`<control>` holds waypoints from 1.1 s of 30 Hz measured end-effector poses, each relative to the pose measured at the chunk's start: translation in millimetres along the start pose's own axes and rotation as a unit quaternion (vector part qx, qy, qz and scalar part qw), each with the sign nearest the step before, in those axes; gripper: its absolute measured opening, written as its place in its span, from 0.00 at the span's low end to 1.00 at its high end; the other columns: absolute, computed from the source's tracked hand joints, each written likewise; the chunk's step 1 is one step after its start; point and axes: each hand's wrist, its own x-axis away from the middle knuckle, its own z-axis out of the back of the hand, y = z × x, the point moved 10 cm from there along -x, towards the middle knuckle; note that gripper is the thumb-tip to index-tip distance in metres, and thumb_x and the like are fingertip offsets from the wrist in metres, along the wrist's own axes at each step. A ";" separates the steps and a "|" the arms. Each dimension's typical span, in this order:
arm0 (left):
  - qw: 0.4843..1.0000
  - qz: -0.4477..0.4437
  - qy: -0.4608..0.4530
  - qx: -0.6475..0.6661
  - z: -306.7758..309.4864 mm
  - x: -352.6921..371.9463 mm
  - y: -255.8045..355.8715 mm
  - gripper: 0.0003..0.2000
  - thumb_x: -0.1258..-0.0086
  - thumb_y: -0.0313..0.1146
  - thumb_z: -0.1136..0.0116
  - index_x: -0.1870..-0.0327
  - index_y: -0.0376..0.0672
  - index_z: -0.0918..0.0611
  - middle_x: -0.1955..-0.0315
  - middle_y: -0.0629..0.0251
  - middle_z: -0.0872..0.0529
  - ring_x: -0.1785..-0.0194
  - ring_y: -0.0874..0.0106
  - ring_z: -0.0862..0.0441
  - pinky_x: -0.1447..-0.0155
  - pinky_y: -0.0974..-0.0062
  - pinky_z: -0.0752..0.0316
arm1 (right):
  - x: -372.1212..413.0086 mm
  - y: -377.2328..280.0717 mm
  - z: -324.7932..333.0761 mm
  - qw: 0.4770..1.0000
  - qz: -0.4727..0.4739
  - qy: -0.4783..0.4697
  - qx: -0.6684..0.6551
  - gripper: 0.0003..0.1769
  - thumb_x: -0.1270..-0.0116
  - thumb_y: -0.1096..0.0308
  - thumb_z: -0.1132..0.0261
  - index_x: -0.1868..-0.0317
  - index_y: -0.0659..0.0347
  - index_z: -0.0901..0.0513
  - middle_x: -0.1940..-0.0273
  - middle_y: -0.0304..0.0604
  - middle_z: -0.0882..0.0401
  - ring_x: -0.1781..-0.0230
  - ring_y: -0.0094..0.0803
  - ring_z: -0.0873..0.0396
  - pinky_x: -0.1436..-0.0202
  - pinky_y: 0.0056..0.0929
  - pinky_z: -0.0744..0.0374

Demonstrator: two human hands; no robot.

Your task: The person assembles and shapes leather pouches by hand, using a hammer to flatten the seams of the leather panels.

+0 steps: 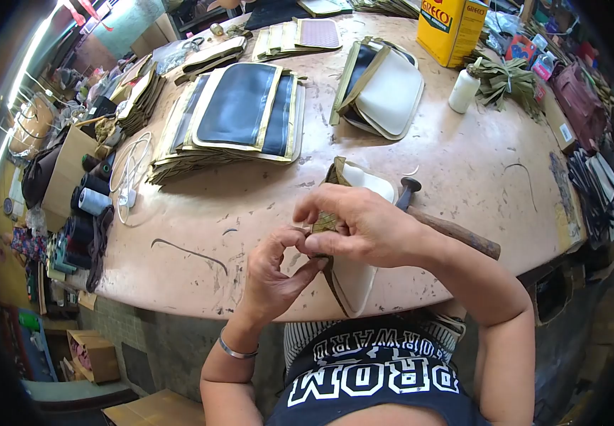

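Note:
Near the table's front edge lies a white panel (355, 284) with olive fabric trim (336, 172) along its left side. My left hand (276, 270) pinches the olive trim at the panel's left edge, thumb and fingers together. Over the panel, my right hand (364, 226) meets the left one and grips the same trim; its fingertips are curled. Just right of the panel is a hammer (456, 233) with a dark head and wooden handle, partly behind my right forearm.
Beyond my hands are a stack of dark blue panels (236, 106), a white-and-olive piece (386, 92), a white bottle (464, 89) and a yellow can (451, 32). Thread spools (94, 201) and a white cable (131, 170) are at the left. A dark strip (190, 252) lies in front.

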 end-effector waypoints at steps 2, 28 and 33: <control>1.000 0.001 -0.001 0.003 0.0 0.0 -0.9 0.13 0.50 0.17 0.36 0.67 0.39 0.25 0.70 0.66 0.21 0.64 0.75 0.22 0.58 0.79 0.27 | -1.1 0.4 -4.8 0.999 -0.014 -0.040 0.007 0.07 0.43 0.71 0.38 0.66 0.66 0.24 0.65 0.45 0.24 0.65 0.31 0.25 0.60 0.28 0.27; 0.975 0.044 -0.196 0.098 -20.6 -13.5 -8.6 0.17 0.50 0.19 0.39 0.58 0.38 0.27 0.63 0.66 0.26 0.61 0.76 0.28 0.55 0.76 0.30 | 18.7 3.1 17.5 0.998 0.023 0.023 -0.044 0.07 0.48 0.78 0.35 0.68 0.62 0.23 0.61 0.40 0.32 0.62 0.28 0.31 0.58 0.25 0.30; 0.984 0.011 -0.170 0.057 -13.5 -9.5 -1.9 0.11 0.51 0.20 0.38 0.65 0.37 0.24 0.67 0.64 0.24 0.62 0.74 0.26 0.55 0.76 0.29 | 18.3 6.0 16.0 0.999 0.011 0.018 -0.027 0.06 0.46 0.77 0.36 0.68 0.63 0.24 0.61 0.40 0.31 0.61 0.29 0.30 0.58 0.26 0.30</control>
